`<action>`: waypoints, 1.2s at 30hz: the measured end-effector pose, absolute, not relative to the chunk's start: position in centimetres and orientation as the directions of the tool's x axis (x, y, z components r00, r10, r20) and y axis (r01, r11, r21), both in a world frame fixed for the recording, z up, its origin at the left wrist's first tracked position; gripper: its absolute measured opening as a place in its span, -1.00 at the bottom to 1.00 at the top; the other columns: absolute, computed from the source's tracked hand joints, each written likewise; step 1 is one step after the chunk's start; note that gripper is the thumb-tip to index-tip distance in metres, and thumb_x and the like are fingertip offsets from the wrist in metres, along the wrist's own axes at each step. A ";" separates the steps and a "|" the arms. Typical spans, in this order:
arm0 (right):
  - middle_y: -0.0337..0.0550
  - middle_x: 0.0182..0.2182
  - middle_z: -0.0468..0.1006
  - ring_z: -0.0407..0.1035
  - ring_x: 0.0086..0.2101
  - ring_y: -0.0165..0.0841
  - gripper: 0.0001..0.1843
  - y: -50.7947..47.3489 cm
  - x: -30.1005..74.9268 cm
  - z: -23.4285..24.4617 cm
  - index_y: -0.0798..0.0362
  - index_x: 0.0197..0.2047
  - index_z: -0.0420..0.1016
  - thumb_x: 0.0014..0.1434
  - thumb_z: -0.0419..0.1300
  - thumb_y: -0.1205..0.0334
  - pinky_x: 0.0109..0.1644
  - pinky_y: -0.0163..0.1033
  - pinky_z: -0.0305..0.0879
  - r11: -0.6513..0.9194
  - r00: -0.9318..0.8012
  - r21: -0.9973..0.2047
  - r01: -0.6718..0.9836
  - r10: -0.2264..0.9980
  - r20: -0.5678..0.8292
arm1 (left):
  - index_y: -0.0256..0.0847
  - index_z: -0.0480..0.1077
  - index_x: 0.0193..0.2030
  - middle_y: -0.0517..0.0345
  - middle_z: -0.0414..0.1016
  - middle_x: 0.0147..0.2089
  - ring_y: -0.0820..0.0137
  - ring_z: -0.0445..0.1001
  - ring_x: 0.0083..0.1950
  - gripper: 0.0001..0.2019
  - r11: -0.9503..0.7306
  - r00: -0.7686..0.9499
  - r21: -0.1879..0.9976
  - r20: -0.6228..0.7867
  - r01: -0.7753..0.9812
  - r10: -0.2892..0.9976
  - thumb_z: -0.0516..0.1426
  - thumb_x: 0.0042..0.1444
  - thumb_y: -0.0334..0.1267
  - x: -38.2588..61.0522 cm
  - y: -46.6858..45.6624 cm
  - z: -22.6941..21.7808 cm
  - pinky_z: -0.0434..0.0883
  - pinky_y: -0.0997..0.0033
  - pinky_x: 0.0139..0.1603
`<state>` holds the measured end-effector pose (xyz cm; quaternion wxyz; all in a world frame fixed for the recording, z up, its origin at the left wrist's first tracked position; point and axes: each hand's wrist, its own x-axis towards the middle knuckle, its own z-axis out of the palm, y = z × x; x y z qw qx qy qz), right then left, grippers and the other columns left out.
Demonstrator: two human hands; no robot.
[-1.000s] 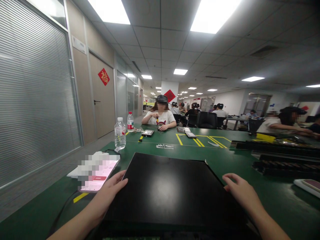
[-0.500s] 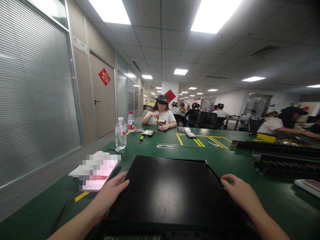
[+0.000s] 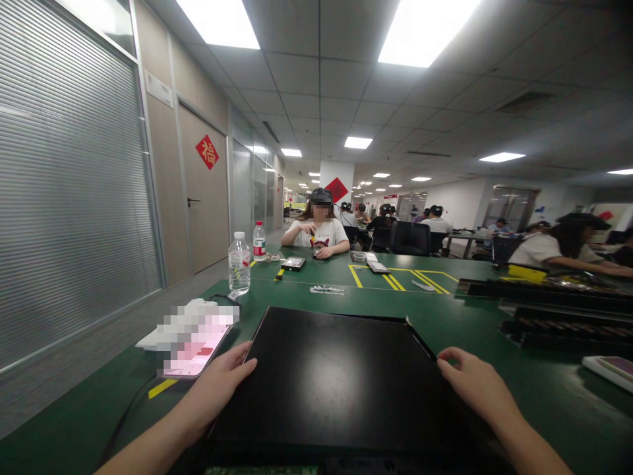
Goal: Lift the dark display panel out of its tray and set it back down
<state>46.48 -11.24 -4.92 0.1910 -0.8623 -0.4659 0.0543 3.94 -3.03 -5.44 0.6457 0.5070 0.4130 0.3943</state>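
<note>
A large flat black panel lies on the green table right in front of me. My left hand holds its left edge, thumb on top and fingers curled under the side. My right hand grips its right edge in the same way, fingers bent over the rim. A strip of green circuit board shows under the panel's near edge.
A phone with a pink screen lies left of the panel on a white object, with a black cable. A water bottle stands beyond it. Black trays are stacked at the right. Other people sit at tables further back.
Both hands have slid slightly along the panel's edges; the panel sits a little lower in view. Otherwise nothing has moved.
</note>
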 end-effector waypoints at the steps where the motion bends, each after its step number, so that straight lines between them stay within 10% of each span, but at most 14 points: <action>1: -0.16 -0.41 0.55 0.41 -0.38 -0.26 -0.67 -11.3 46.5 -4.9 -0.08 -0.30 0.47 -0.01 -0.04 0.02 -0.32 -0.24 0.22 -0.494 0.560 -0.377 0.784 0.824 0.084 | -0.20 0.20 0.15 0.03 0.53 -0.05 0.17 0.48 -0.06 -0.43 0.176 0.347 0.980 -0.134 -0.093 0.928 0.16 -0.04 -0.18 3.9 -3.0 -5.5 0.39 0.20 -0.06; 16: -0.18 -0.39 0.56 0.41 -0.36 -0.28 -0.67 -11.1 48.3 -5.8 -0.07 -0.29 0.48 -0.02 -0.04 0.06 -0.35 -0.27 0.20 -0.489 0.563 -0.410 0.770 0.823 0.074 | -0.25 0.13 0.19 -0.03 0.46 0.03 0.18 0.44 0.01 -0.38 0.133 0.318 0.990 -0.112 -0.047 0.941 0.14 -0.02 -0.12 4.1 -3.4 -5.0 0.38 0.23 -0.02; 26: -0.19 -0.44 0.55 0.40 -0.39 -0.30 -0.69 -11.3 48.1 -5.2 -0.06 -0.33 0.49 -0.04 -0.03 0.09 -0.36 -0.28 0.19 -0.475 0.562 -0.427 0.769 0.821 0.098 | -0.33 0.37 -0.02 -0.09 0.33 0.13 0.13 0.23 0.17 -0.49 -0.211 0.136 0.824 0.164 0.525 0.977 0.11 -0.11 -0.08 3.2 -1.4 -6.7 0.14 0.18 0.18; 36: -0.22 -0.46 0.56 0.40 -0.40 -0.32 -0.69 -11.5 47.9 -5.3 -0.06 -0.33 0.48 -0.04 -0.03 0.09 -0.37 -0.29 0.17 -0.465 0.561 -0.451 0.762 0.822 0.099 | -0.36 0.36 -0.02 -0.15 0.25 0.15 0.16 0.21 0.19 -0.49 -0.189 0.149 0.724 0.119 0.663 0.982 0.04 -0.11 -0.11 3.5 -1.3 -7.8 0.10 0.21 0.20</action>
